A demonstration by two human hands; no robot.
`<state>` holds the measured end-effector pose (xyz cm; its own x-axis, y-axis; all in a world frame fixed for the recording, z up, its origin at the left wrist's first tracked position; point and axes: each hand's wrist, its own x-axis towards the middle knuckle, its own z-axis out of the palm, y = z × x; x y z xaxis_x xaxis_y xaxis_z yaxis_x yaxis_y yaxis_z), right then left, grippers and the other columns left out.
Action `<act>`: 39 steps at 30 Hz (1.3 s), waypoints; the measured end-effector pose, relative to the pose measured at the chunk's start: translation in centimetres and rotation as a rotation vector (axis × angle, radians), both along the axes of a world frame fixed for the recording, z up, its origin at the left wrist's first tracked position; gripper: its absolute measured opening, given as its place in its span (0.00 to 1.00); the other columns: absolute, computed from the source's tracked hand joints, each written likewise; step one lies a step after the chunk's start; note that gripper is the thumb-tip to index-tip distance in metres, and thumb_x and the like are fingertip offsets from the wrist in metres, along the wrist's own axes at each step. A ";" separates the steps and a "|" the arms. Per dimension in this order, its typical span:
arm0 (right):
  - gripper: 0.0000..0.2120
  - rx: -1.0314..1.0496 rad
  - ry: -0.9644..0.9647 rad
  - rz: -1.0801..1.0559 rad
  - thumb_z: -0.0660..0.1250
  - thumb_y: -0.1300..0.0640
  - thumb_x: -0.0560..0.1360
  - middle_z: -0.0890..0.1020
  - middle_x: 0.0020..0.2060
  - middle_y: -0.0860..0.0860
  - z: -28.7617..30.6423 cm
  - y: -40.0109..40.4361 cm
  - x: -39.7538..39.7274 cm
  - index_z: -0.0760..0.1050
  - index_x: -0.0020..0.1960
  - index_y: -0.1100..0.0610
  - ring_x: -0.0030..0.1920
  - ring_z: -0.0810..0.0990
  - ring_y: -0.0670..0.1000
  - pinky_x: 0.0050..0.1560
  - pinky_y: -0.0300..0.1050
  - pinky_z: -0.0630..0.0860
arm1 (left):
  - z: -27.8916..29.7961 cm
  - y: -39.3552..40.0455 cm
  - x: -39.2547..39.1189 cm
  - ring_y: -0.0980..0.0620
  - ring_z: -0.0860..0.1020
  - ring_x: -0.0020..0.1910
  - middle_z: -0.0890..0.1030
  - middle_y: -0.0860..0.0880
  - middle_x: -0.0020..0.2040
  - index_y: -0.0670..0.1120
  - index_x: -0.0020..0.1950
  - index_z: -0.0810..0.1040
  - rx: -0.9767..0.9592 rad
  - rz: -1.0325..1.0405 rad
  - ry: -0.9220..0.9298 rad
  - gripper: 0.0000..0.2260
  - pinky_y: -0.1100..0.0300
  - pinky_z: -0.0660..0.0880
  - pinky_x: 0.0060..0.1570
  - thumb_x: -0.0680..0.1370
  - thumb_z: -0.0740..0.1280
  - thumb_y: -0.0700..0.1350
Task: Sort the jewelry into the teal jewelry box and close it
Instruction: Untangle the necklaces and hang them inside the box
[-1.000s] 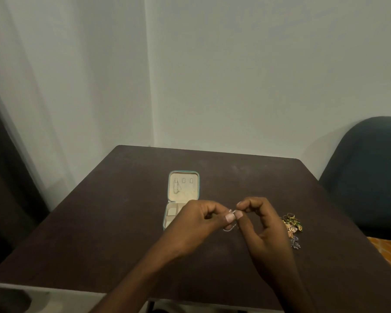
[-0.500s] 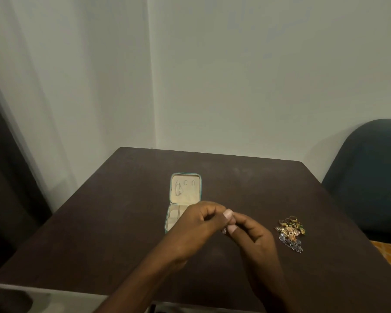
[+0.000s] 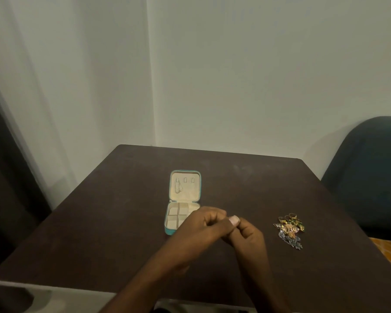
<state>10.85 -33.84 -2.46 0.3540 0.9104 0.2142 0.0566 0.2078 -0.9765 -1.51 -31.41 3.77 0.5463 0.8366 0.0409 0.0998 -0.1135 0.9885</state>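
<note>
Left hand (image 3: 203, 224) and right hand (image 3: 246, 233) meet beside the open teal jewelry box (image 3: 183, 199), fingers curled; any held piece is hidden. Next, likely placing it inside.

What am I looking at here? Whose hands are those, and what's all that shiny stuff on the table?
There is no machine here, just a person. A camera worn on their head looks down, so you see what they see. The two hands belong to that person: the left hand and the right hand meet in the middle, fingers curled together as if pinching something tiny, too small to make out. On the dark table lies an open teal jewelry box with little cream compartments, and one piece hangs inside its lid. To the right sits a pile of jewelry, gold, green and silver, waiting to be sorted. A dark chair stands beside the table.
</note>
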 end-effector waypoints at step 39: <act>0.09 0.270 -0.784 -0.228 0.72 0.53 0.71 0.82 0.44 0.43 6.9 2.5 0.9 0.83 0.51 0.50 0.46 0.80 0.45 0.46 0.47 0.77 | 1.5 1.7 -1.0 0.60 0.64 0.68 0.77 0.63 0.56 0.50 0.69 0.68 -0.299 0.028 -0.290 0.33 0.54 0.56 0.70 0.70 0.51 0.65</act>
<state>11.74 -31.33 4.48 0.1810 0.7175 0.6726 0.7628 0.3293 -0.5565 -2.55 -29.74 5.24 0.5247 0.8494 -0.0571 -0.1890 0.1816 0.9650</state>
